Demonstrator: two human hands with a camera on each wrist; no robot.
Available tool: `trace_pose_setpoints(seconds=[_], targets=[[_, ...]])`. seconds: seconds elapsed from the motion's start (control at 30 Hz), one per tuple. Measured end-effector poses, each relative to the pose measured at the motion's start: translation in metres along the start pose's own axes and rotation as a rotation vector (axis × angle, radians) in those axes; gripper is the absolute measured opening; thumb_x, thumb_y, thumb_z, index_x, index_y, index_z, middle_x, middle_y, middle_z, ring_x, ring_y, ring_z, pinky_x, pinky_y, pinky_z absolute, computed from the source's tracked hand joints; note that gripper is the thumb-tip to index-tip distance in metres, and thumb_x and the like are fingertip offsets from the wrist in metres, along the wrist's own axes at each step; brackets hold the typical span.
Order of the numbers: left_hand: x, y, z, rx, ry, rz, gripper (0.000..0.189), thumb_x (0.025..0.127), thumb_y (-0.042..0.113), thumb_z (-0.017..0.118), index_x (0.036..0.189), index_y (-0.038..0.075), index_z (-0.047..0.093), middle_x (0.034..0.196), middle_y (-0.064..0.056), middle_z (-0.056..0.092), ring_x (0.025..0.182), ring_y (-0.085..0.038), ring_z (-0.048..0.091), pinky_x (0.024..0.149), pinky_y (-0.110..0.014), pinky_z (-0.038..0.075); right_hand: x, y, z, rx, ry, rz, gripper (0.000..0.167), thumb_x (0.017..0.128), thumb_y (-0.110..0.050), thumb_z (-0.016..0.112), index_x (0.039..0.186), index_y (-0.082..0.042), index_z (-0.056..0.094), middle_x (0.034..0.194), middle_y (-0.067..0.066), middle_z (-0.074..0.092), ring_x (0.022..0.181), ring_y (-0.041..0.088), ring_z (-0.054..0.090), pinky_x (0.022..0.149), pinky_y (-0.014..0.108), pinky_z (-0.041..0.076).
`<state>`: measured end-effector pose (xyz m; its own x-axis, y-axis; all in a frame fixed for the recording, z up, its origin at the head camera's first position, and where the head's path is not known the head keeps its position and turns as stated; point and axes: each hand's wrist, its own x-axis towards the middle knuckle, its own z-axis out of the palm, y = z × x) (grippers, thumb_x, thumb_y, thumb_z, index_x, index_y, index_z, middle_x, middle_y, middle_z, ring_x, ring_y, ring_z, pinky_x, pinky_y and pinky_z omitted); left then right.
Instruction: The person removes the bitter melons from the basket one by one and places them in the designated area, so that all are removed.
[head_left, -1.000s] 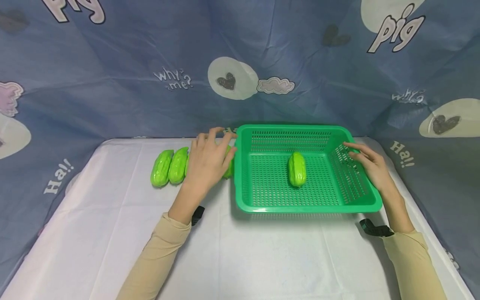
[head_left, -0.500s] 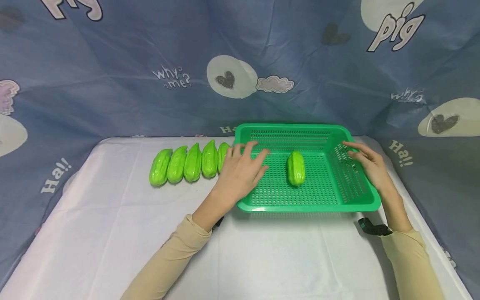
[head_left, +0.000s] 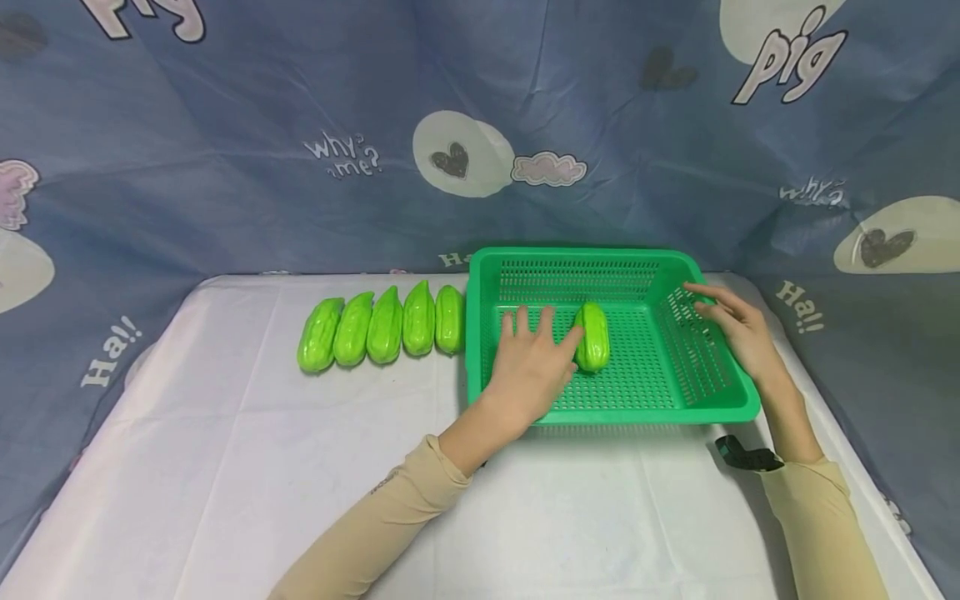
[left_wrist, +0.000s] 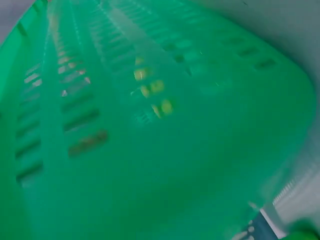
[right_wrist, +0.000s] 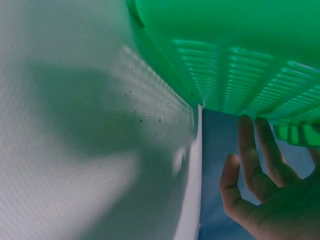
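A green basket (head_left: pixel 615 417) stands on the table, with one ribbed green vegetable like a bitter melon (head_left: pixel 594 337) lying inside. My left hand (head_left: pixel 528 367) is over the basket's left half, fingers spread and thumb at that bitter melon's left edge. Whether the thumb touches it, I cannot tell. My right hand (head_left: pixel 742 337) holds the basket's right rim. Two digits reach over the rim, while other fingers (right_wrist: pixel 250 155) meet the perforated wall from outside in the right wrist view. The left wrist view is filled by the basket's wall (left_wrist: pixel 165 165); the hand is hidden there.
Several more bitter melons (head_left: pixel 386 325) lie in a row on the white tablecloth (head_left: pixel 337 442), left of the basket. The nearest one sits close against its left side. A blue printed curtain (head_left: pixel 300 217) rises behind the table.
My left hand has moved right, from above the row of bitter melons, across the basket's left rim, to the bitter melon inside. My right hand stays on the right rim.
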<state>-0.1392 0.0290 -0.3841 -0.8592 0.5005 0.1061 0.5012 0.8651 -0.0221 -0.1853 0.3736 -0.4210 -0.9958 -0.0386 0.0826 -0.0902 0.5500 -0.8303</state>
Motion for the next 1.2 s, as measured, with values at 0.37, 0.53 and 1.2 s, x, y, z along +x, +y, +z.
trace_pose_setpoints(seconds=[0.37, 0.53, 1.2], targets=[[0.017, 0.021, 0.004, 0.043, -0.095, -0.003, 0.056, 0.105, 0.051, 0.065, 0.156, 0.035, 0.048, 0.162, -0.018, 0.052, 0.148, -0.054, 0.050, 0.122, -0.063, 0.045, 0.000, 0.000, 0.002, 0.021, -0.006, 0.001, 0.049, 0.115, -0.039, 0.049, 0.160, -0.021, 0.054, 0.175, 0.004, 0.039, 0.162, 0.042, 0.032, 0.126, 0.074, 0.027], [0.023, 0.028, 0.006, 0.021, -0.153, 0.025, 0.058, 0.106, 0.043, 0.066, 0.160, 0.037, 0.046, 0.167, -0.015, 0.046, 0.151, -0.052, 0.048, 0.124, -0.061, 0.043, 0.000, 0.001, 0.001, 0.010, -0.001, -0.005, 0.049, 0.115, -0.040, 0.049, 0.160, -0.022, 0.054, 0.175, 0.003, 0.039, 0.159, 0.032, 0.038, 0.124, 0.074, 0.029], [0.023, 0.028, 0.009, -0.042, -0.172, 0.121, 0.059, 0.105, 0.036, 0.070, 0.160, 0.033, 0.051, 0.166, 0.001, 0.051, 0.136, -0.037, 0.061, 0.109, -0.044, 0.054, 0.000, 0.001, 0.000, -0.003, -0.003, 0.010, 0.049, 0.115, -0.041, 0.048, 0.161, -0.025, 0.053, 0.176, 0.002, 0.038, 0.154, 0.029, 0.043, 0.123, 0.072, 0.032]])
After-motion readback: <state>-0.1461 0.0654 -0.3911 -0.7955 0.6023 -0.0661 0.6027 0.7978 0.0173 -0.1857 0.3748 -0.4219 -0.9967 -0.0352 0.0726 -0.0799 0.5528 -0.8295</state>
